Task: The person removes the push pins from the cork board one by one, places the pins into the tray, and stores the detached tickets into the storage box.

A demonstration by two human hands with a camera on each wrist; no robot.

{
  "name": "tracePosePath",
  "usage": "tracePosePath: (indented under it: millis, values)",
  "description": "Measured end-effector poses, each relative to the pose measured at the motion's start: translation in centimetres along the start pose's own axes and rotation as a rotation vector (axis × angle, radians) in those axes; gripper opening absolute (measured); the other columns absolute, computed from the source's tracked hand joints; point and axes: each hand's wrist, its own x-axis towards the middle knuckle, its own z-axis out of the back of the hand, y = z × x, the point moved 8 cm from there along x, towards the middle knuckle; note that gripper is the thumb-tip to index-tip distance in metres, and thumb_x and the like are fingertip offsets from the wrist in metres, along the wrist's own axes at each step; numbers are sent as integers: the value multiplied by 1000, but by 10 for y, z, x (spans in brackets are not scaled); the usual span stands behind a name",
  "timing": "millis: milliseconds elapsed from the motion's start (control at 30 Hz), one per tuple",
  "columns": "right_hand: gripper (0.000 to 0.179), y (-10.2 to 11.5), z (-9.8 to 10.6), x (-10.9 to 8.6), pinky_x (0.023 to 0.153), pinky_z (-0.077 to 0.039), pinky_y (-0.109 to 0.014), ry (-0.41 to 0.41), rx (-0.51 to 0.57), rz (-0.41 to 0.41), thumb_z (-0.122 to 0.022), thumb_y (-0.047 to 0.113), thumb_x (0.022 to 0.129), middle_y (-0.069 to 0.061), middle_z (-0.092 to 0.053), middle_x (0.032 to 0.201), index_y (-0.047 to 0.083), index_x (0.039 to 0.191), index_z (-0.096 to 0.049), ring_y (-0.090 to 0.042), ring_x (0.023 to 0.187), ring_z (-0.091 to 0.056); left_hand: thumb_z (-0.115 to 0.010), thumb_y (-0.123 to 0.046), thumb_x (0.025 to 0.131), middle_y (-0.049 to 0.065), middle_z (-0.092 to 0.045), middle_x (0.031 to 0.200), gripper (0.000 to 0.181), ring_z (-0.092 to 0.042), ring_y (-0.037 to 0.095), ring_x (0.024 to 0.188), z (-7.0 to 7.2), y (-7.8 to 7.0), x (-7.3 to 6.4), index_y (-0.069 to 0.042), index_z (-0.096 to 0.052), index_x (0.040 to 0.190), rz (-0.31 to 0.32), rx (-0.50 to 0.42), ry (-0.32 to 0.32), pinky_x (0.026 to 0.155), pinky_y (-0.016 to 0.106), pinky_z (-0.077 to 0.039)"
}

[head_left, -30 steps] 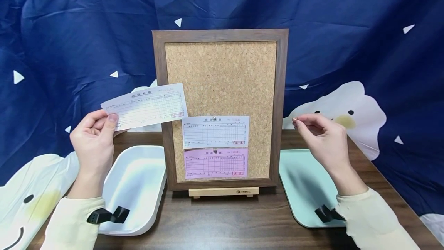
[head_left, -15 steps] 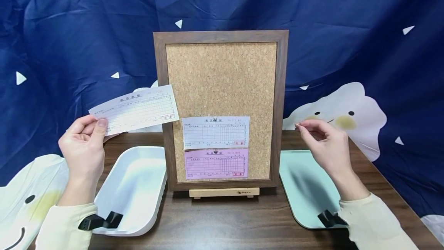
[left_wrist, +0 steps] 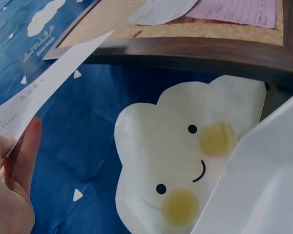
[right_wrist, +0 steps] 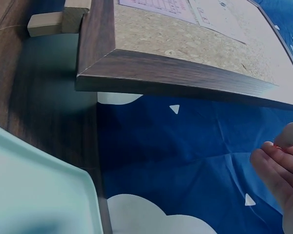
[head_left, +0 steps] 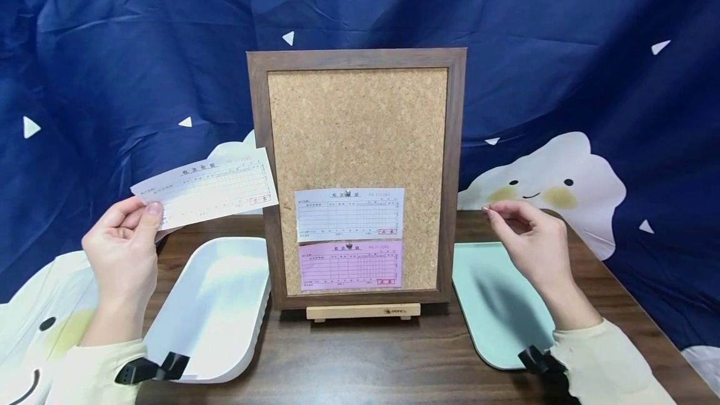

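In the head view, my left hand point(head_left: 124, 261) pinches a white receipt slip point(head_left: 208, 189) by its lower left corner. The slip is tilted, and its right end overlaps the left frame edge of the cork board point(head_left: 360, 130). A pale blue receipt point(head_left: 351, 216) and a pink receipt point(head_left: 350, 267) hang low on the board, one above the other, each under a shiny pushpin point(head_left: 347, 192). Right of the board, my right hand point(head_left: 531, 242) holds thumb and forefinger together on a tiny object point(right_wrist: 277, 147), mostly hidden by the fingertips.
A white tray point(head_left: 255, 330) lies on the wooden table point(head_left: 337, 367) left of the board, and a mint green tray point(head_left: 478, 305) on the right. The board stands on a small wooden easel point(head_left: 362, 312). Behind hangs a blue cloth point(head_left: 360, 5) with cloud faces.
My left hand has moved left and down with the white receipt slip, baring more of the board. My right hand has shifted slightly right and down. The pinned receipts stay put.
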Motion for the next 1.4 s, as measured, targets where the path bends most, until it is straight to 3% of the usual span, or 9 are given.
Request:
tracePosePath:
  millis: [133,233,300,467,600,1267,1333,1400]
  values:
    - [12,-4,0,-4,77,-50,0,3,-12,-13,-81,-12,87,16,-77,87,-4,96,-82,23,82,-64,-71,21,90,8,-81,78,17,-76,10,63,9,0,0,5,-76,95,13,19,-19,62,20,-61]
    - [11,-7,0,-6,77,-50,0,4,-17,-20,-80,-10,88,1,-81,87,-2,96,-82,22,81,-64,-71,21,90,8,-80,77,17,-76,10,61,14,1,0,5,-76,94,21,16,-27,60,21,-61]
    - [10,-9,1,-7,76,-50,0,5,-17,-21,-80,-9,88,6,-81,87,-2,96,-82,22,81,-64,-70,22,90,8,-80,77,17,-76,10,61,16,2,0,6,-75,93,29,4,-30,59,21,-61]
    - [10,-13,0,-11,75,-49,1,13,-25,-20,-80,-9,88,35,-69,91,-2,95,-82,24,81,-63,-70,21,91,7,-80,77,18,-76,10,61,23,5,-1,4,-76,94,49,36,-43,59,21,-60]
    - [9,-16,1,-14,74,-48,1,19,-42,-28,-81,-9,88,43,-63,91,-3,95,-81,25,80,-61,-69,22,91,7,-81,78,19,-77,10,63,29,7,-1,4,-76,95,74,49,-45,59,21,-61]
    - [11,-33,-2,-28,75,-47,1,50,-58,-57,-82,-10,86,43,-61,89,-5,95,-79,27,80,-59,-68,18,94,0,-80,77,24,-74,5,62,53,22,-6,-5,-79,96,196,210,-56,59,17,-60]
    - [10,-34,-2,-30,75,-47,2,57,-65,-58,-81,-10,86,38,-65,88,-4,95,-78,27,80,-59,-69,16,95,-1,-80,77,25,-75,4,63,55,22,-7,-7,-79,96,199,240,-49,60,16,-59]
    - [10,-36,-3,-31,75,-47,1,66,-73,-57,-81,-10,87,24,-74,86,-4,95,-79,27,80,-59,-69,14,96,-4,-80,78,25,-75,2,64,56,23,-8,-9,-79,97,204,277,-45,61,15,-59]
